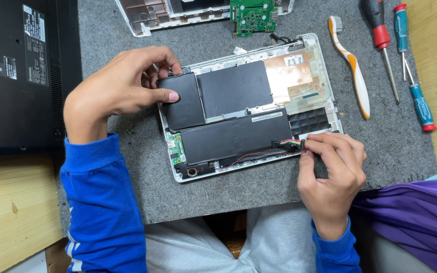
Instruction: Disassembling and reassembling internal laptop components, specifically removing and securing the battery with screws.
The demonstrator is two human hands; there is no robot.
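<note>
An opened white laptop base (313,41) lies on a grey felt mat (238,194), showing black battery cells (233,88) and a copper-coloured shield (294,76). My left hand (120,86) grips the upper-left battery cell (185,103), thumb on top and fingers curled behind its far edge. My right hand (332,169) pinches the battery cable connector (299,143) with its coloured wires at the base's lower right edge. Both arms wear blue sleeves.
A black laptop underside (21,76) sits at far left. Another white casing (147,17) and a green circuit board (253,17) lie at the top. A toothbrush (352,65) and several screwdrivers (398,55) rest at right. Purple cloth (416,217) lies lower right.
</note>
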